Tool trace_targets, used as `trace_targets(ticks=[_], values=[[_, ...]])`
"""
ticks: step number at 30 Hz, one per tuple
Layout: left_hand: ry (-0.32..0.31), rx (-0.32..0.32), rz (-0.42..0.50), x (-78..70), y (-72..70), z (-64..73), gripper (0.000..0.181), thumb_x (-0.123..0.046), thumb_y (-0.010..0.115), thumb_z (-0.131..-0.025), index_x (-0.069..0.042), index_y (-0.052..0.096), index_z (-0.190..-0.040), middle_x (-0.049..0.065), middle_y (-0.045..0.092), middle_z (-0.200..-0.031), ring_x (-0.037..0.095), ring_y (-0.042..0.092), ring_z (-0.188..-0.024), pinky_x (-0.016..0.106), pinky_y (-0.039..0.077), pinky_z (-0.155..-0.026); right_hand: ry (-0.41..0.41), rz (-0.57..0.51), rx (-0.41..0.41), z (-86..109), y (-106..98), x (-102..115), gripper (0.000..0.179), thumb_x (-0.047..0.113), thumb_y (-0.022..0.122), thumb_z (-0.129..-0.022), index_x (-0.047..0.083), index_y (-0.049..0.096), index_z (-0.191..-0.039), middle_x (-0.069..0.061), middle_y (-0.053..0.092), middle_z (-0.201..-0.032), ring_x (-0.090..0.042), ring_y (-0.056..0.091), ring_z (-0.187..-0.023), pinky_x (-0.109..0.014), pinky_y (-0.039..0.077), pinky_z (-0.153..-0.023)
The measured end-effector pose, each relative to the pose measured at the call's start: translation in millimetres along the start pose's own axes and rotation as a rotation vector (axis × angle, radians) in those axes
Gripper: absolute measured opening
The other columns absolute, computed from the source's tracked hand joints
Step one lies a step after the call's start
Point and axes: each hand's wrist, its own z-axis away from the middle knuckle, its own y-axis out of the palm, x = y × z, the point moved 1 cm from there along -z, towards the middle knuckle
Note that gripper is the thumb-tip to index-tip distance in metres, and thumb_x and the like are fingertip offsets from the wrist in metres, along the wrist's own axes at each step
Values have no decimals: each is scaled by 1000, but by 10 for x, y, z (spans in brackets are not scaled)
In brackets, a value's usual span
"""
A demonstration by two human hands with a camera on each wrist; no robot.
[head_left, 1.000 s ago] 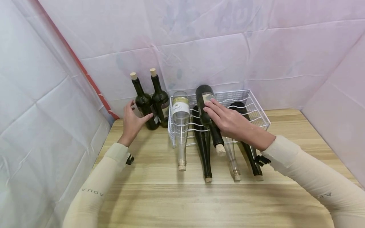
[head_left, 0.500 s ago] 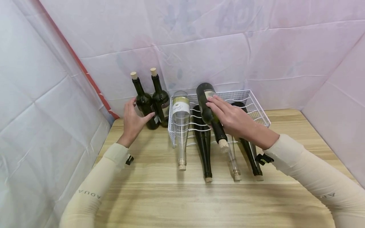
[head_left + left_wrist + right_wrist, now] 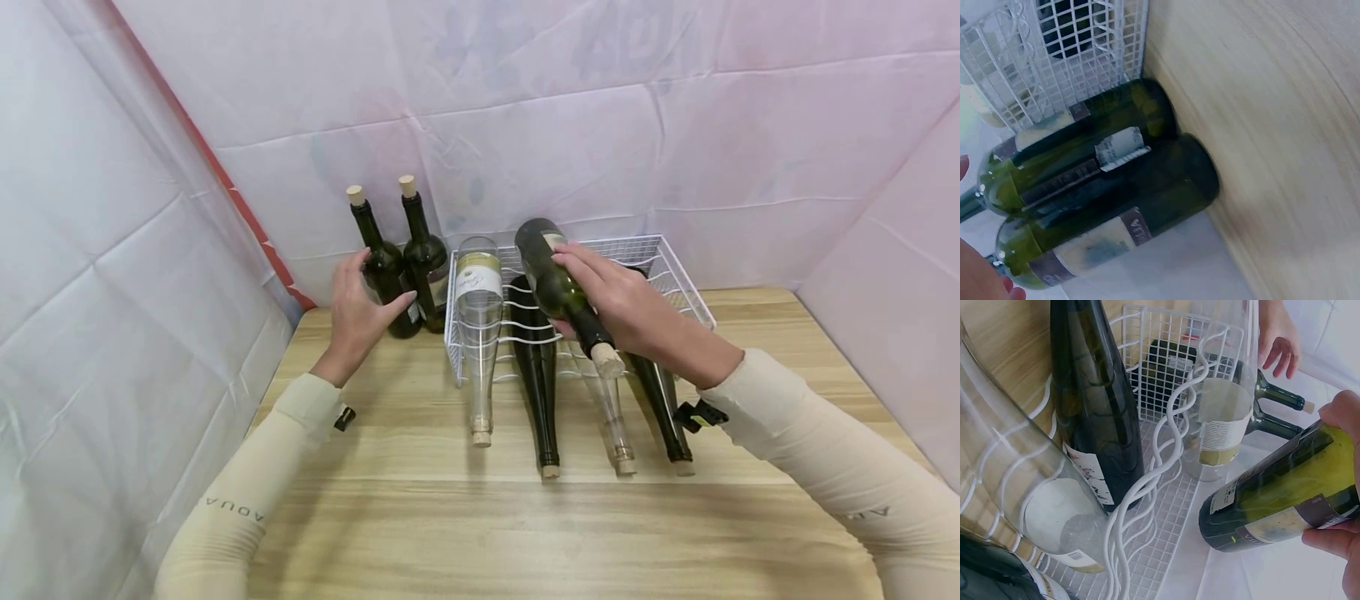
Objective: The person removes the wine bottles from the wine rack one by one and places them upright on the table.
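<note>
My right hand (image 3: 622, 304) grips a dark green corked wine bottle (image 3: 542, 271) by its body, tilted with the cork toward me, over a white wire bottle rack (image 3: 688, 282). In the right wrist view, the held wine bottle (image 3: 1272, 512) hangs above the rack's back edge, between my thumb and fingers. At the left, my left hand (image 3: 352, 321) is spread beside the nearer of two upright corked wine bottles (image 3: 388, 287), the thumb overlapping its body in the head view. The other upright wine bottle (image 3: 429, 275) stands between it and the rack.
Lying in the rack, necks toward me, are a clear labelled bottle (image 3: 480, 333), a dark bottle (image 3: 536, 375), another clear bottle (image 3: 609, 417) and a dark bottle (image 3: 666, 408). The wooden table (image 3: 450, 533) meets draped sheeting (image 3: 540, 158) at the back.
My right hand tilts the held wine bottle's neck up and moves it slightly right. My left hand shifts slightly up and right along the upright bottle.
</note>
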Motion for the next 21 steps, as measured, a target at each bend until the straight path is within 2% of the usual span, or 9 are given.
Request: trace_targets(ticks=[10,16,21], values=[[111,9,-9,-191,30,-59,94,-33,92,-79,4,43,-150,25,51,-147,40,46,-138,53,37,-120,84,-91,-9,-19,-73,4,72,26,80,-85,-9,51,-141,-29,60,-141,-49,65,-123,-58,56,-103],[156,27,2,-283,58,-85,94,-31,92,-78,5,43,-149,25,50,-149,40,45,-141,54,37,-121,122,-100,-27,-79,-93,31,77,24,85,-79,-6,52,-141,-25,62,-141,-45,67,-121,-55,57,-102],[209,41,23,-357,87,-101,94,-30,93,-77,6,44,-149,25,51,-148,40,45,-141,53,37,-121,156,-146,-52,-113,-107,49,80,22,86,-76,-5,52,-143,-23,63,-141,-42,67,-120,-53,58,-100]])
